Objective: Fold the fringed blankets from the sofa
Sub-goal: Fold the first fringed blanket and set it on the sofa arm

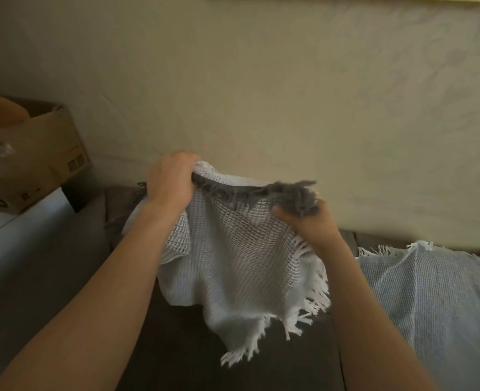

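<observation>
I hold a small white waffle-weave fringed blanket (pixel 233 258) up in the air over the dark sofa seat (pixel 176 348). My left hand (pixel 171 179) grips its upper left corner. My right hand (pixel 309 221) grips the upper right edge, where the fringe looks grey in shadow. The cloth hangs down between my hands, with white fringe along its right and bottom edges. A second white fringed blanket (pixel 430 292) lies spread flat on the sofa to the right.
A cream sheet-covered sofa back or wall (pixel 289 94) fills the background. A cardboard box (pixel 35 156) sits on a white surface (pixel 13 230) at the left, with crinkled plastic beside it.
</observation>
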A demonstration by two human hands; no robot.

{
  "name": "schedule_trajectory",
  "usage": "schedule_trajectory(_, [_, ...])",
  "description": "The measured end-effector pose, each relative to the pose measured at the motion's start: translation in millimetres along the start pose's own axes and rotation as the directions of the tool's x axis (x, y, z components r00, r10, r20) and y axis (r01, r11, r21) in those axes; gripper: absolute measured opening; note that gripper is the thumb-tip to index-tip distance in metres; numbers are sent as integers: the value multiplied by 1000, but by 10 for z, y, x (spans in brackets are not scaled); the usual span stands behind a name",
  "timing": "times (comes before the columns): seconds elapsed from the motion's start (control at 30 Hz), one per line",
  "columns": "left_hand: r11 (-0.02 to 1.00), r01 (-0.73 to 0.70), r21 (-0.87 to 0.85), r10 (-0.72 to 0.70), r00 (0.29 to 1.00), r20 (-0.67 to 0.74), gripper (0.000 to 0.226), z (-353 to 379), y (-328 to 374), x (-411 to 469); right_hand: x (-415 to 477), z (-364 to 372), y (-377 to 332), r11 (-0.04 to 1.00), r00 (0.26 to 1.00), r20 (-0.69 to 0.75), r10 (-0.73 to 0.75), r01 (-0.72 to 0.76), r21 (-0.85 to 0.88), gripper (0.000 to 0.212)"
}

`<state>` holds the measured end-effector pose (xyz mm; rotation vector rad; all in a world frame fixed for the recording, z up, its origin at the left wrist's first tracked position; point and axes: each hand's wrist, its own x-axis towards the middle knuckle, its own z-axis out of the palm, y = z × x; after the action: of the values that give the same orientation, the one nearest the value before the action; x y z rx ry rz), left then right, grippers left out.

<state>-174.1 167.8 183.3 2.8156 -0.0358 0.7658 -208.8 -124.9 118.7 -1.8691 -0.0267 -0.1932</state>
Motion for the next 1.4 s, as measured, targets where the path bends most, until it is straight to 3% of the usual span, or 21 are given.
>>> schedule_trajectory(0.07, [999, 30, 13, -31, 997, 74, 29, 56, -69, -36, 33, -47, 26, 999, 996, -86, 4, 0, 51, 24])
schedule_trajectory(0.17, [1000, 26, -14, -22, 981, 193, 10, 148, -224, -63, 35, -14, -13, 998, 998, -61, 23, -19, 66, 19])
schedule_trajectory(0.23, [991, 60, -122, -20, 951, 309, 5, 166, -320, -81, 0, 17, -102, 993, 998, -28, 55, -51, 111, 6])
schedule_trajectory(0.33, [946, 52, -320, 98, 895, 435, 19, 123, -380, -111, 8, 10, -74, 937, 972, 49, 229, -234, 259, 10])
schedule_trajectory(0.4, [928, 105, -358, 114, 834, 540, 9, 77, -332, -142, 31, -1, -20, 821, 931, 179, 317, -364, 439, 24])
schedule_trajectory(0.43, [920, 144, -363, 116, 787, 606, 4, 42, -291, -159, -9, 10, -40, 710, 915, 212, 343, -400, 580, 29])
schedule_trajectory(0.47, [917, 172, -361, 121, 741, 660, 18, 34, -255, -166, -1, 9, -27, 599, 893, 230, 386, -432, 674, 32])
schedule_trajectory(0.53, [921, 230, -315, 78, 683, 726, 36, 26, -192, -176, 19, 9, -63, 552, 889, 187, 418, -412, 725, 34])
schedule_trajectory(0.6, [932, 249, -264, 36, 660, 750, 36, 57, -188, -180, -9, 3, -109, 623, 888, 117, 446, -401, 672, 54])
schedule_trajectory(0.63, [938, 241, -250, 24, 673, 739, 30, 102, -197, -187, -57, -7, -177, 700, 896, 37, 443, -371, 610, 49])
schedule_trajectory(0.7, [946, 226, -233, 12, 692, 722, 14, 174, -198, -239, -108, -6, -281, 848, 941, -78, 329, -258, 464, 20])
schedule_trajectory(0.77, [940, 220, -259, 50, 663, 747, 28, 198, -132, -329, -154, 24, -379, 942, 981, -101, 166, -127, 311, 10])
schedule_trajectory(0.83, [930, 236, -282, 91, 595, 798, 41, 244, -39, -398, -170, 58, -457, 984, 995, -100, -17, 34, 174, 7])
schedule_trajectory(0.87, [934, 241, -264, 89, 559, 824, 36, 255, 15, -420, -161, 76, -488, 985, 990, -121, -72, 90, 146, 7])
schedule_trajectory(1.0, [931, 250, -268, 122, 478, 870, 22, 311, 77, -456, -118, 92, -539, 976, 971, -192, -145, 172, 135, 4])
schedule_trajectory(1.07, [897, 265, -354, 179, 514, 839, 31, 313, 116, -473, -106, 107, -534, 979, 970, -186, -154, 175, 102, 9])
schedule_trajectory(1.2, [745, 265, -612, 256, 734, 629, 13, 334, 363, -572, -89, 175, -559, 982, 967, -206, -149, 169, 82, 15])
schedule_trajectory(1.27, [754, 166, -635, 262, 812, 523, 20, 387, 446, -619, -63, 197, -559, 977, 962, -205, -181, 199, 71, 14])
schedule_trajectory(1.4, [796, 96, -598, 224, 871, 437, 13, 525, 405, -616, -3, 149, -487, 976, 951, -225, -214, 218, -5, 11])
